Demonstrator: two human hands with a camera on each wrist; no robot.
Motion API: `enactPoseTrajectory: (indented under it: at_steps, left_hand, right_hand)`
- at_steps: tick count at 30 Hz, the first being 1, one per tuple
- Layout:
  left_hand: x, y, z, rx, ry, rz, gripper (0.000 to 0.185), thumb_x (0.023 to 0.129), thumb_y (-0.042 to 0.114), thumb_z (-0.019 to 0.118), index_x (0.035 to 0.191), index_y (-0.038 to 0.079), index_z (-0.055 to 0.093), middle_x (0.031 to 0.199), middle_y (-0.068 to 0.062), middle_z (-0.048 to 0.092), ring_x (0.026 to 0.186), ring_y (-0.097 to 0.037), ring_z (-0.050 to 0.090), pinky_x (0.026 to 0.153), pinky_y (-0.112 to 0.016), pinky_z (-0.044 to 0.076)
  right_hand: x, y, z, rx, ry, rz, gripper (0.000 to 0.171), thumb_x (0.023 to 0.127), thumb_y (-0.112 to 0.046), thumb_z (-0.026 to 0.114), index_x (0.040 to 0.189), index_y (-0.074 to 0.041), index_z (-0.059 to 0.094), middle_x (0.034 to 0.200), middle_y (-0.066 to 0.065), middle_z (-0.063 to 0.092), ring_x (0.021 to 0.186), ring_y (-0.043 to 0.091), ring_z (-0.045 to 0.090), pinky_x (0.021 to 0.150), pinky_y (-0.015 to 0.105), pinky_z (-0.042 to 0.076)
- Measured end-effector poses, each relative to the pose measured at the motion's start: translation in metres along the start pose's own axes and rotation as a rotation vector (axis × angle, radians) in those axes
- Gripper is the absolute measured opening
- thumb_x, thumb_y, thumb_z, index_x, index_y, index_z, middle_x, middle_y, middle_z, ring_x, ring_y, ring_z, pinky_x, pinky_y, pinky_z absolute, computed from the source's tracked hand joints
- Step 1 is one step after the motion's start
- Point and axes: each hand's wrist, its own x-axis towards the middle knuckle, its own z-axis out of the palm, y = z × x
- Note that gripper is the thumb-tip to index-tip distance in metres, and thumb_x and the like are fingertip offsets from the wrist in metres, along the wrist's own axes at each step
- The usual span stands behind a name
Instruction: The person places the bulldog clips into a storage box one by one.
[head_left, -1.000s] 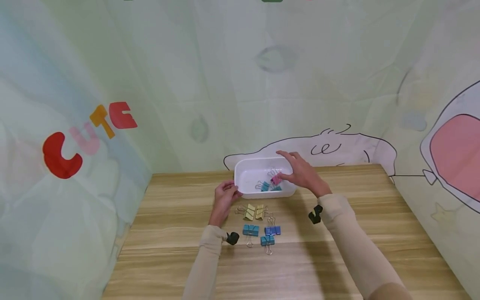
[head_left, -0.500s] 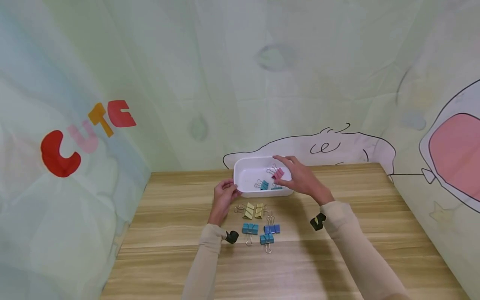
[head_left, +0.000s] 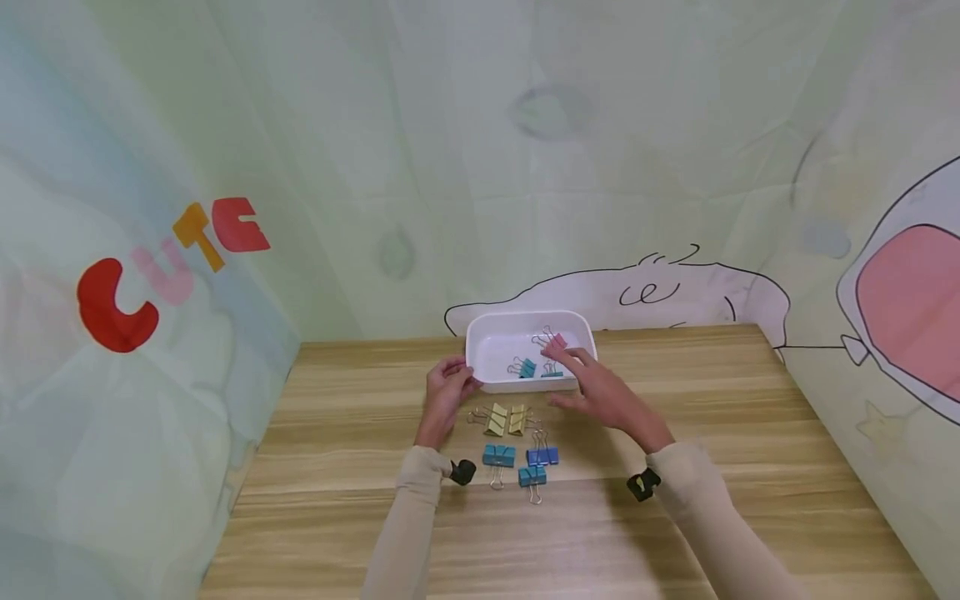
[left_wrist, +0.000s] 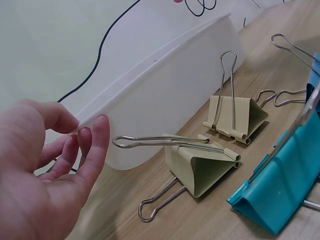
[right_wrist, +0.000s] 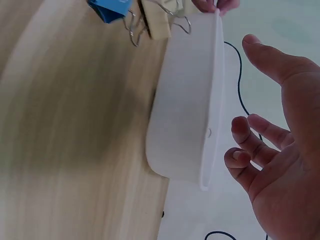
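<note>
A white plastic tray (head_left: 495, 350) stands at the back of the wooden table. My left hand (head_left: 444, 396) pinches its front left corner; the left wrist view shows thumb and fingers at the rim (left_wrist: 150, 65). Inside the tray, toward the right, lie a pink binder clip (head_left: 557, 342) and two teal binder clips, one (head_left: 528, 368) left of the other (head_left: 552, 374). Over the tray's front right edge, my right hand (head_left: 607, 396) is spread with nothing in its grasp. Its fingers partly overlap the pink clip in the head view.
In front of the tray lie two pale yellow binder clips, one (head_left: 495, 420) left of the other (head_left: 517, 420). Nearer are a blue clip (head_left: 542, 457) and two teal ones, left (head_left: 498, 455) and right (head_left: 532, 476). A printed cloth (head_left: 360, 208) hangs behind the table.
My right hand has drawn back from the tray's right side toward me. The pink clip has shifted slightly toward the tray's back. My left hand stays at the corner.
</note>
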Motion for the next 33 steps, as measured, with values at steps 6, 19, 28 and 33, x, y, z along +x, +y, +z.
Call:
enactPoseTrajectory:
  at_steps: [6, 19, 28, 33]
  left_hand:
    - [0.001, 0.000, 0.000, -0.006, -0.002, -0.008, 0.038, 0.099, -0.006, 0.061, 0.134, -0.016, 0.051, 0.112, -0.017, 0.053, 0.096, -0.030, 0.067, 0.086, -0.030, 0.064]
    - [0.002, 0.001, 0.000, -0.002, -0.001, -0.006, 0.038, 0.100, -0.005, 0.060, 0.136, -0.015, 0.050, 0.113, -0.016, 0.054, 0.097, -0.029, 0.066, 0.091, -0.033, 0.063]
    - [0.001, 0.000, 0.000, 0.007, 0.003, -0.003, 0.037, 0.100, -0.005, 0.060, 0.134, -0.014, 0.052, 0.113, -0.017, 0.055, 0.103, -0.037, 0.064, 0.086, -0.030, 0.064]
    - [0.000, 0.000, 0.000, 0.003, 0.005, -0.002, 0.036, 0.100, -0.005, 0.060, 0.134, -0.014, 0.052, 0.113, -0.017, 0.054, 0.103, -0.038, 0.064, 0.085, -0.029, 0.064]
  right_hand:
    - [-0.024, -0.003, 0.014, -0.001, -0.054, -0.014, 0.077, 0.092, -0.033, 0.082, 0.158, -0.021, 0.043, 0.145, 0.016, 0.049, 0.096, 0.031, 0.062, 0.079, 0.039, 0.060]
    - [-0.061, 0.003, 0.053, 0.000, -0.082, -0.015, 0.078, 0.088, -0.039, 0.084, 0.154, -0.016, 0.049, 0.146, 0.011, 0.054, 0.131, 0.033, 0.055, 0.107, 0.056, 0.052]
    - [-0.073, 0.009, 0.074, -0.008, -0.070, -0.082, 0.066, 0.089, -0.034, 0.083, 0.145, -0.008, 0.057, 0.139, 0.011, 0.059, 0.124, 0.032, 0.060, 0.106, 0.056, 0.053]
    - [-0.076, 0.010, 0.081, 0.000, -0.055, -0.072, 0.049, 0.092, -0.029, 0.080, 0.135, -0.011, 0.065, 0.132, 0.007, 0.062, 0.118, 0.028, 0.063, 0.102, 0.052, 0.056]
